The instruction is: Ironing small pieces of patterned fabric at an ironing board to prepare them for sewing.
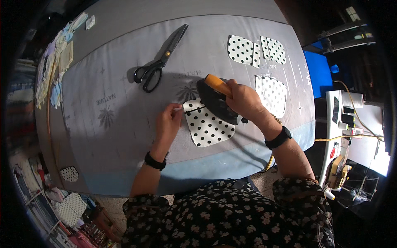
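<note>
My right hand (248,103) grips the orange handle of a dark clothes iron (216,100). The iron rests over the upper right part of a white fabric piece with black polka dots (211,129), hiding that part. At the piece's upper left corner, my left hand (167,126) pinches the edge between thumb and fingers. A dark line crosses the fabric near its top edge. Beyond my hands lies a pair of black-handled scissors (162,60), blades pointing away and slightly right.
More polka-dot pieces (242,49) lie at the far right of the grey padded table cover (120,136), with a paler dotted one (271,97) nearer. Fabric scraps (58,62) heap along the left edge. Right of the table stand a blue object (317,74) and a thread cone (352,99).
</note>
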`<act>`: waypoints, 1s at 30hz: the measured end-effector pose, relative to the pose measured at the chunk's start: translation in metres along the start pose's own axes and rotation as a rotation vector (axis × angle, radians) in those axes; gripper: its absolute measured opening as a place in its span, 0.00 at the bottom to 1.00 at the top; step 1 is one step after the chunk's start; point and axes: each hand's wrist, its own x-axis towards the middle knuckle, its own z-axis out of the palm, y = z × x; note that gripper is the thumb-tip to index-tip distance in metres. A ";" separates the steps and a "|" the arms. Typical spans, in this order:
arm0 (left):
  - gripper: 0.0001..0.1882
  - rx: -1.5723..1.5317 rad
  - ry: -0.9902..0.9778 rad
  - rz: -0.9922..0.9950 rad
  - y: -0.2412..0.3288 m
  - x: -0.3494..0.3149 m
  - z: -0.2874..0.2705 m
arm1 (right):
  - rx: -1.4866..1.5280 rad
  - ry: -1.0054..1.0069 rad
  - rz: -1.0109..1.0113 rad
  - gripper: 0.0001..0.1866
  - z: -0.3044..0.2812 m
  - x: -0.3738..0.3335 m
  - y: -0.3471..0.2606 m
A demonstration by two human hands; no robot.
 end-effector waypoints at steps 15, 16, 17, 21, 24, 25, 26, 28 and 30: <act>0.09 0.126 0.042 -0.052 0.017 0.009 0.011 | -0.118 -0.065 -0.151 0.21 -0.011 0.027 -0.026; 0.09 0.182 0.069 -0.041 0.021 0.006 0.013 | -0.118 -0.091 -0.107 0.23 -0.012 0.026 -0.028; 0.09 0.186 0.065 -0.040 0.018 0.005 0.015 | -0.115 -0.090 -0.103 0.23 -0.008 0.023 -0.027; 0.08 0.090 0.149 0.051 0.022 -0.004 0.020 | -0.017 0.588 -0.427 0.29 -0.008 -0.014 -0.051; 0.07 0.132 0.155 0.122 0.016 -0.007 0.024 | 0.362 0.452 -0.271 0.16 0.023 -0.053 -0.069; 0.07 0.205 0.144 0.196 0.014 -0.008 0.025 | 0.595 0.324 -0.147 0.14 0.047 -0.059 -0.072; 0.08 0.240 0.189 0.331 0.018 -0.011 0.027 | 0.891 0.228 0.039 0.13 0.072 -0.061 -0.072; 0.07 0.243 0.220 0.468 0.014 -0.008 0.031 | 1.262 0.091 0.311 0.13 0.095 -0.058 -0.076; 0.07 0.244 0.211 0.490 0.016 -0.010 0.032 | 1.389 0.077 0.364 0.13 0.106 -0.052 -0.077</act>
